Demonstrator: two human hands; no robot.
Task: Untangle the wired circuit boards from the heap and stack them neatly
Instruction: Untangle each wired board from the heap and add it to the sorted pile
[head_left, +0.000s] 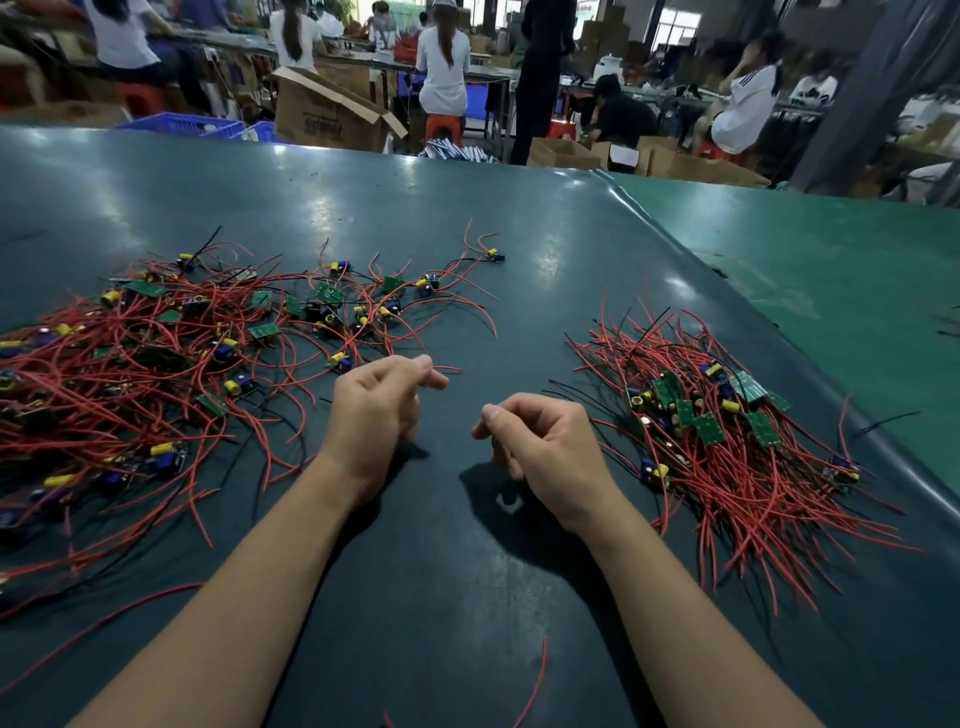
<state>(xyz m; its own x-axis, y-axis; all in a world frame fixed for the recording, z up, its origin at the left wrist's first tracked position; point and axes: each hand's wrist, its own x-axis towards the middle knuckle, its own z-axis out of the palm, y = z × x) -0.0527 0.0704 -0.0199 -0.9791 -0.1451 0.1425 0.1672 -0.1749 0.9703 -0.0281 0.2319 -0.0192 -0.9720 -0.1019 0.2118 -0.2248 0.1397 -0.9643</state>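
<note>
Your two hands hover over the dark table, midway between two piles, with nothing in either. Your left hand has its fingers loosely curled, thumb laid along the forefinger, and no wire is visibly caught between them; one red wire end lies just beyond the knuckles, but you cannot tell whether it touches. Your right hand is likewise loosely curled and holds nothing that shows. The tangled heap of green boards, yellow and blue parts and red and black wires sprawls to the left of your left hand, and its nearest loops reach almost to that wrist. The sorted stack lies to the right of your right hand, boards bunched together and wires fanned out toward you. The risk from here is in the pull: the heap's wires cross so thickly that lifting one board is likely to drag its neighbours along, strain a soldered joint, or sweep loose pieces toward the table edge. A stray board sits apart beyond the heap and could be overlooked. Beside the stack, a careless drop could snag the fanned wires and knock the boards askew. A single red wire lies near your right forearm and may be brushed off.
</note>
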